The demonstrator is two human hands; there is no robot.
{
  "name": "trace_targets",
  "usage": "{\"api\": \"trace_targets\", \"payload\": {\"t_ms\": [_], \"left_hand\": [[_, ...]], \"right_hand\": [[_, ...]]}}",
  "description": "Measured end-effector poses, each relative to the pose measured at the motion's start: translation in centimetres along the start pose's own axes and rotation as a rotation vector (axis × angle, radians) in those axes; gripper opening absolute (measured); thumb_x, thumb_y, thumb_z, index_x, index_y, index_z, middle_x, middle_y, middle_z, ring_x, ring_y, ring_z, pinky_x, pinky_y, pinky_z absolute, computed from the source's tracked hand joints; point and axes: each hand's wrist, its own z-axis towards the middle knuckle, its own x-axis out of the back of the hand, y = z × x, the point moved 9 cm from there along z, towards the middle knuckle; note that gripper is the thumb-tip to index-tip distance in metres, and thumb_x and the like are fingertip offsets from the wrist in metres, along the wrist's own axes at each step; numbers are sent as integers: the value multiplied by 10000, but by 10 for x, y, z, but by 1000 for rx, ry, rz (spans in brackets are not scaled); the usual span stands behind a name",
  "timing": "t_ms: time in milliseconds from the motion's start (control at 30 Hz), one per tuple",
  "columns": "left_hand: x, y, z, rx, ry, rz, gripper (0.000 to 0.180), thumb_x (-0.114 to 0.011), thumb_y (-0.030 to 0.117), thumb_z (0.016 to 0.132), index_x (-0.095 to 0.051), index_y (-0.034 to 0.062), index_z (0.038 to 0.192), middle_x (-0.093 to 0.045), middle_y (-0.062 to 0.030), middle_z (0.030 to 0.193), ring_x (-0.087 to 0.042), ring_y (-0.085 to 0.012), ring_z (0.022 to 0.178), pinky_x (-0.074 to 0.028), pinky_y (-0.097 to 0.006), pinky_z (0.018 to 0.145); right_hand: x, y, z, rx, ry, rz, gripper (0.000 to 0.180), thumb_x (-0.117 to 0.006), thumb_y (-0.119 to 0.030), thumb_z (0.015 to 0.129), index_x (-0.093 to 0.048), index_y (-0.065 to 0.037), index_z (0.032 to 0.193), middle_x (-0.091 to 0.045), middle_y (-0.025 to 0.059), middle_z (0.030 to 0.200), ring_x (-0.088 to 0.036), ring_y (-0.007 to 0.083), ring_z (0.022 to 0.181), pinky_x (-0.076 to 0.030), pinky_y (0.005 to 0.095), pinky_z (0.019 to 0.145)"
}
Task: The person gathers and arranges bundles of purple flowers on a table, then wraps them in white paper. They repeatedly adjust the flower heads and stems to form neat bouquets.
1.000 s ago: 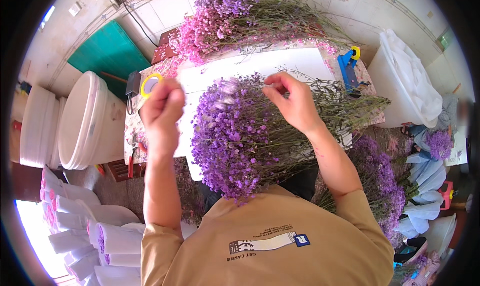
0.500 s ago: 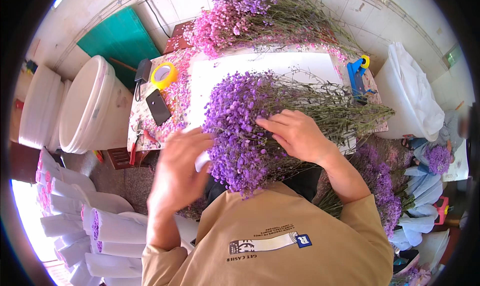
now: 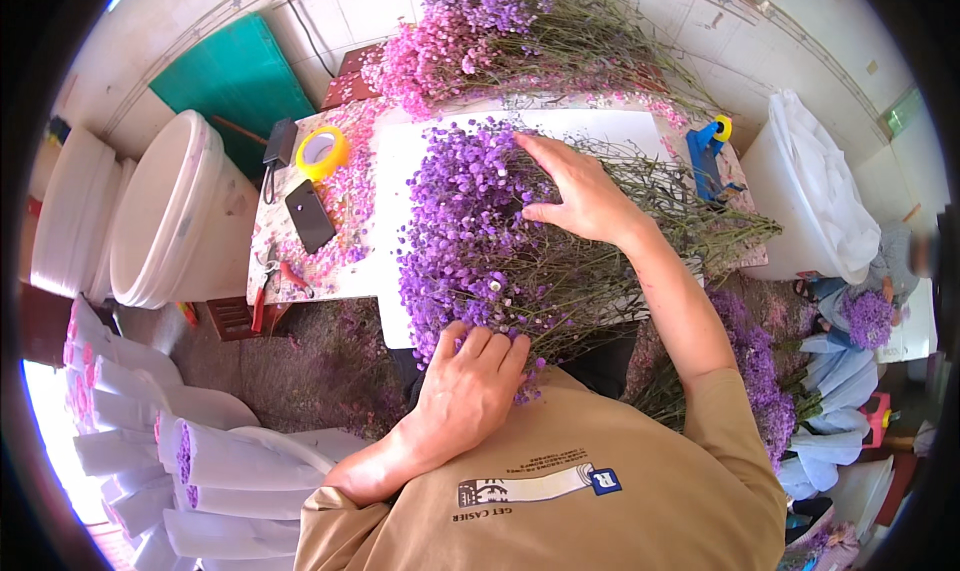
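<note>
Closest to the body, the left hand [image 3: 470, 389] curls its fingers at the near edge of the purple baby's-breath bunch [image 3: 560, 283]; whether they pinch anything, I cannot tell. The bunch lies crosswise on a white sheet [image 3: 394, 161], blooms left, stems right. Beyond, the right hand [image 3: 588, 193], fingers spread, reaches leftward over where blooms meet stems.

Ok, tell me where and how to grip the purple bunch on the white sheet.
Probably best by the stems near their ends, from the right: the purple bunch lies sideways, blooms left, and the slim stems point right, past the spread right hand.
</note>
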Motion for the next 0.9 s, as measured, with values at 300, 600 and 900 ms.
{"api": "trace_targets", "payload": {"t_ms": [300, 600, 900], "left_hand": [[5, 5, -16, 9, -142, -222, 598, -798, 202, 818, -610, -28, 1337, -665, -147, 1104, -650, -303, 1074, -507, -435, 955], [34, 12, -12, -70, -127, -284, 477, -792, 221, 833, -682, 6, 1245, -699, -132, 1182, -657, -302, 1134, -481, -434, 993], [46, -39, 34, 88, 37, -308, 252, -806, 131, 801, -755, 60, 1038, -697, -84, 936, -653, -304, 894, -471, -413, 831]], "right_hand": [[20, -57, -36, 126, 58, -148, 625, -771, -284, 916, -551, -128, 1481, -619, 119, 1383, -615, 286, 1239, -443, 459, 1069], [4, -105, -113, 225, 103, -35, 174, -804, -212, 856, -735, -100, 971, -677, 3, 928, -620, 201, 919, -429, 401, 886], [-21, -107, -132, 215, 131, 89, 207, -798, -107, 822, -729, -96, 1016, -627, 27, 937, -604, 228, 944, -436, 387, 874]]}}
